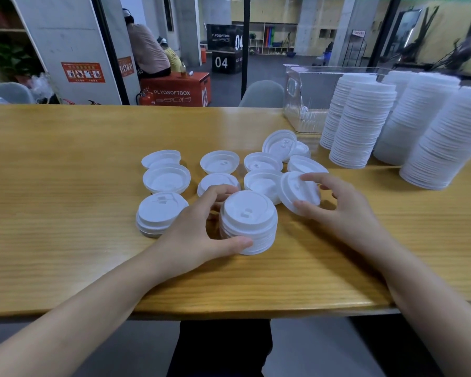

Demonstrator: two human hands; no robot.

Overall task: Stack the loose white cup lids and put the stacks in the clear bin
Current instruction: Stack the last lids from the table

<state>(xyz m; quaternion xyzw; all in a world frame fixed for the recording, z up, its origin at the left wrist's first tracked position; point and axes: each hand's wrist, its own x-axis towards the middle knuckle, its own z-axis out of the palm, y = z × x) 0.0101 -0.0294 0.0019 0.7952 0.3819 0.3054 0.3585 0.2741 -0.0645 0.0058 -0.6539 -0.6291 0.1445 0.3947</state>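
Desk, front centre: short stack (249, 213) of white lids, domed tops up, standing flat and set back from the near edge.
Left hand (196, 235): wrapped round the short stack from its left, thumb on the near rim, fingers (218, 192) curled round the far side, grasping it.
Right hand (346, 213): grasping a single lid (299, 191) in a pinch, thumb at the lower rim and forefinger on the upper rim.
Single lid, attitude: tilted up on edge, top turned toward the short stack and just beside it; whether the two touch I cannot tell.
Loose lids (219, 161): about nine, lying in rough rows beyond both hands, most hollow side up, several rims overlapping; the far-right one leans on its neighbour.
Second short stack (158, 216): tops up, just left of the left hand.
Tall stacks (363, 126): several high columns packed close on the right side of the desk, beyond and right of the right hand.
Clear bin (305, 93): at the far edge, right of centre, its right part hidden behind the tall stacks; something white sits low inside, possibly lids, though the wall blurs it.
Desk (65, 200): wood grain, with a broad band showing left of the lids and a narrower strip between the short stack and the near edge.
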